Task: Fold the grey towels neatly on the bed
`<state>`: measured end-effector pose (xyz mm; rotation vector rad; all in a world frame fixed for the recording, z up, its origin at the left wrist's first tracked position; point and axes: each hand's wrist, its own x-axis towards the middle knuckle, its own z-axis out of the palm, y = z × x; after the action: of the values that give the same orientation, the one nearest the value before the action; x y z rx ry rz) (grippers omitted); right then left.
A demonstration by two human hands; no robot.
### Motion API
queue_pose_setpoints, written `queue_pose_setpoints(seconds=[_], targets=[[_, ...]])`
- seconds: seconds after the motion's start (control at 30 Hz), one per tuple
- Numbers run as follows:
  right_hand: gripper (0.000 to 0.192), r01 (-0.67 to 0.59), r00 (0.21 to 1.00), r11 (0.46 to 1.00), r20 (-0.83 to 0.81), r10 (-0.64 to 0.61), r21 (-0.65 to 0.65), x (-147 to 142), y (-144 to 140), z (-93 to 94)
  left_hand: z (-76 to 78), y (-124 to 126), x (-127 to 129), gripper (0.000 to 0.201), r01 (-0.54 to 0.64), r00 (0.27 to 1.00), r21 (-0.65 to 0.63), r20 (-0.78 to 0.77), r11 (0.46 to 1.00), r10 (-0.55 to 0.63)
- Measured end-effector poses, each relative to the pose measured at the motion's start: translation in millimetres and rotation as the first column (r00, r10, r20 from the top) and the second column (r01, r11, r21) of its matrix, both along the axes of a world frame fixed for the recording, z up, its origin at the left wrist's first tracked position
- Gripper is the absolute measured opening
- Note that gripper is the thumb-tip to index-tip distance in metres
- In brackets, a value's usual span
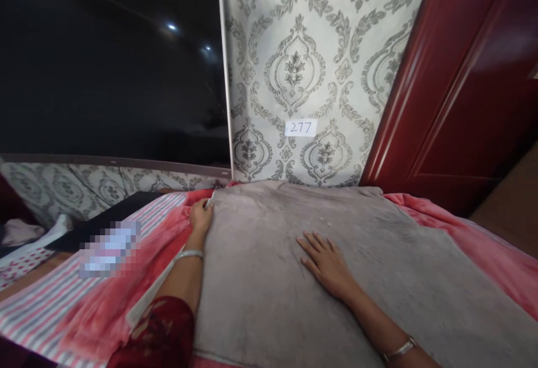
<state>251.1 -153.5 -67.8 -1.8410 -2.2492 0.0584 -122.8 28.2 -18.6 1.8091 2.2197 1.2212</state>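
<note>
Blanket (pixel 336 278) on bedspread (pixel 462 233); striped sheet (pixel 50 301) left; wall (pixel 319 49) behind.

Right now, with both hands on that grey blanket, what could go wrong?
1. The left hand has a grip only on the far-left corner of the grey blanket; a pull could skew it, since the right hand lies flat, pinning the middle.
2. The red cloth underneath may bunch or drag along.

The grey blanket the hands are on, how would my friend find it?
Look below the patterned wallpaper wall, on the bed. The big, soft grey blanket lies over pink bedding; the left hand grips its corner, the right hand lies flat. It alone is plain grey, not pink or striped.
</note>
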Motion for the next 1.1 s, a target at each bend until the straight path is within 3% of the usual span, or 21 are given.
queue_pose_setpoints(seconds=[0.17,0.33,0.47,0.63,0.73,0.87,0.97,1.1], targets=[[0.055,0.006,1.000,1.000,0.001,-0.006,0.001,0,0,2.0,0.2,1,1,0.032,0.051,0.999,0.083,0.012,0.995,-0.052],[0.055,0.018,1.000,0.999,-0.006,-0.018,-0.032,-3,-3,10.5,-3.2,12,-3,0.033,0.158,0.978,0.072,0.126,0.985,-0.166],[0.056,0.024,0.999,0.997,-0.026,-0.026,-0.068,-4,-4,16.7,-8.6,18,-12,0.032,0.180,0.964,0.057,0.189,0.982,-0.188],[0.053,0.043,0.995,0.993,-0.081,-0.052,-0.106,2,20,37.7,-14.0,24,-13,0.029,0.116,0.967,0.045,0.224,0.992,-0.123],[0.056,0.152,0.988,0.987,-0.020,-0.153,-0.052,9,44,46.6,-15.9,24,-13,0.030,0.100,0.969,0.021,0.223,0.995,-0.103],[0.060,0.253,0.966,0.964,0.071,-0.247,-0.084,19,64,33.3,-16.1,28,-15,0.034,0.115,0.972,-0.053,0.210,0.992,-0.101],[0.061,0.255,0.966,0.962,0.065,-0.249,-0.099,24,68,18.7,-13.0,38,-17,0.029,0.092,0.981,-0.123,0.184,0.988,-0.069],[0.062,0.244,0.969,0.966,0.046,-0.241,-0.089,26,69,12.8,-11.7,52,-15,0.023,0.012,0.988,-0.167,0.153,0.986,0.014]])
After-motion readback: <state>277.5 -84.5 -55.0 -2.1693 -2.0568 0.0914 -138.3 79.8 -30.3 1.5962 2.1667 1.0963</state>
